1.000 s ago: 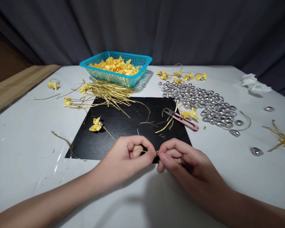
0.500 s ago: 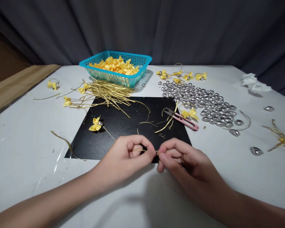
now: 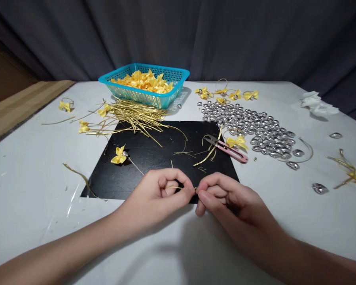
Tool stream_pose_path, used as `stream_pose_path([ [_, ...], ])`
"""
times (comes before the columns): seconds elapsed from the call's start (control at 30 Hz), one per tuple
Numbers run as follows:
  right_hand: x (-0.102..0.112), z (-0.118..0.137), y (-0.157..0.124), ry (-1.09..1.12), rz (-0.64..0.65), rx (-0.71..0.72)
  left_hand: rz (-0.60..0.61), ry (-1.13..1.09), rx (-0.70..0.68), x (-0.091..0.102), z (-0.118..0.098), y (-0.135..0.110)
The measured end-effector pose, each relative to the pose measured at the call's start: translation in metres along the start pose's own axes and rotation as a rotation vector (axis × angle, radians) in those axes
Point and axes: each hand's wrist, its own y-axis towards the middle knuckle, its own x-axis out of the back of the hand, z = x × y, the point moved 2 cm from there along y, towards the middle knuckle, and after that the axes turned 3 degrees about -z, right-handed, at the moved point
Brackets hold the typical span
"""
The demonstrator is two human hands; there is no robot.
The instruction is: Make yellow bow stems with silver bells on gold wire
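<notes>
My left hand (image 3: 157,194) and my right hand (image 3: 225,200) meet at the front edge of a black mat (image 3: 154,156). Both pinch a thin gold wire (image 3: 175,187) that runs between their fingertips. The left thumb and forefinger close on one part of it, the right fingertips on its end. A yellow bow with a wire tail (image 3: 119,155) lies on the mat to the left. Pink snips (image 3: 230,150) rest at the mat's right edge beside another yellow bow (image 3: 237,141).
A teal basket (image 3: 178,77) of yellow bows stands at the back, with a heap of gold wires (image 3: 136,114) in front. Several silver beads (image 3: 249,124) are spread at the right. Finished bows (image 3: 225,95) and crumpled white paper (image 3: 316,103) lie further back.
Almost nothing differs. The fingers of both hands have shifted very slightly on the gold wire.
</notes>
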Motion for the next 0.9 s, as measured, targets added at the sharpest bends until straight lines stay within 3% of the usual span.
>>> stream_pose_path([
  [0.9, -0.0014, -0.0038, -0.0001, 0.028, 0.004, 0.000, -0.009, 0.040, 0.001, 0.0011, -0.0012, -0.0006],
])
